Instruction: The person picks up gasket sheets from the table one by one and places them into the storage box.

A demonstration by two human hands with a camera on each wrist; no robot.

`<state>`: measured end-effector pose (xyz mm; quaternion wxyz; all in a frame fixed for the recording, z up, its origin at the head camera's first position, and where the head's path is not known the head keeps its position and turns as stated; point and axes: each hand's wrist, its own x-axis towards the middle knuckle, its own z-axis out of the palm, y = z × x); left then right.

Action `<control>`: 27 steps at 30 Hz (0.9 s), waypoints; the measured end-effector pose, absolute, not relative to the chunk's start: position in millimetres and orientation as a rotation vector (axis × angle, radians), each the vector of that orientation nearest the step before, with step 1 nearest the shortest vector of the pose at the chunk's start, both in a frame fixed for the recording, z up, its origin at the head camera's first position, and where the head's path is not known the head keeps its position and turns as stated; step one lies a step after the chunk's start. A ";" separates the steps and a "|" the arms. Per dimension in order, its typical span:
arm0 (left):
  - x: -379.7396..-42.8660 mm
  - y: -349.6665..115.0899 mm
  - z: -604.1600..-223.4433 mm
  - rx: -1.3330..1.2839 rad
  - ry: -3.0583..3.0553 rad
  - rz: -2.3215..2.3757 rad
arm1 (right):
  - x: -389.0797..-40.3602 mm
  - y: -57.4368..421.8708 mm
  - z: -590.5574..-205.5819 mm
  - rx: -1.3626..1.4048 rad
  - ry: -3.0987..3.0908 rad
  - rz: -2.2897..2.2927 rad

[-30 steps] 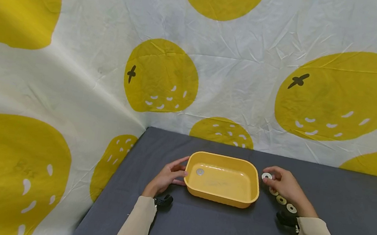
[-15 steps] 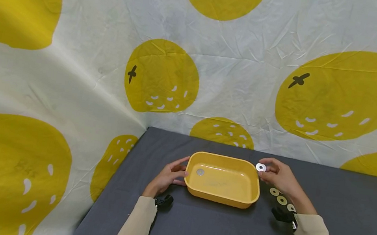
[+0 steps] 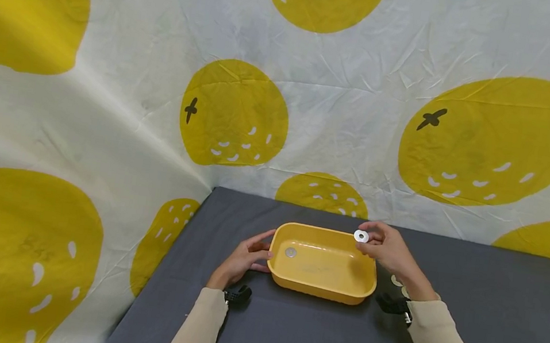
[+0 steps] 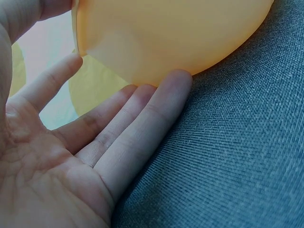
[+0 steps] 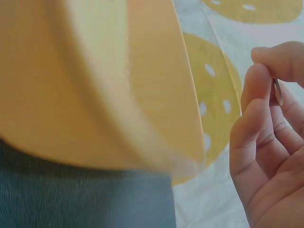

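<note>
My right hand [image 3: 391, 253] pinches a silver washer [image 3: 356, 236] with a hole in its middle, above the back right rim of a yellow rectangular tray [image 3: 316, 290]. In the right wrist view the washer [image 5: 279, 92] shows edge-on between thumb and fingers. My left hand [image 3: 239, 259] is at the tray's left end. Its fairly straight fingers [image 4: 142, 128] touch the outer wall in the left wrist view. Inside the tray, near its left end, lies a small round silver disc [image 3: 290, 252]. Two washers [image 3: 395, 281] on the table are partly covered by my right hand and wrist.
A dark grey cloth [image 3: 294, 342] covers the table beneath the tray. Behind and to the left hangs a white sheet [image 3: 343, 128] printed with yellow fruit. Each wrist wears a black band [image 3: 238, 294].
My right hand has lifted the washer from the tray's right side and carried it leftward over the back right rim. The left hand and tray have stayed in place.
</note>
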<state>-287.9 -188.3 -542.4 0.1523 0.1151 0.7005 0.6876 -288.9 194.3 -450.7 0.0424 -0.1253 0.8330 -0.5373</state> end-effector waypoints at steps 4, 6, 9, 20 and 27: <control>-288.6 -188.2 -543.4 0.318 2.012 1.973 | -290.1 182.9 -451.9 -0.432 2.539 -1.668; -288.8 -188.3 -543.8 0.315 2.010 1.972 | -290.5 176.9 -452.7 -0.460 2.553 -1.661; -288.8 -188.6 -544.5 0.322 2.003 1.975 | -290.6 168.2 -454.5 -0.488 2.586 -1.629; -288.0 -189.0 -545.1 0.330 1.996 1.987 | -289.7 136.1 -460.4 -0.515 2.666 -1.536; -289.6 -189.4 -545.4 0.317 1.997 1.988 | -290.6 120.1 -466.1 -0.562 2.701 -1.529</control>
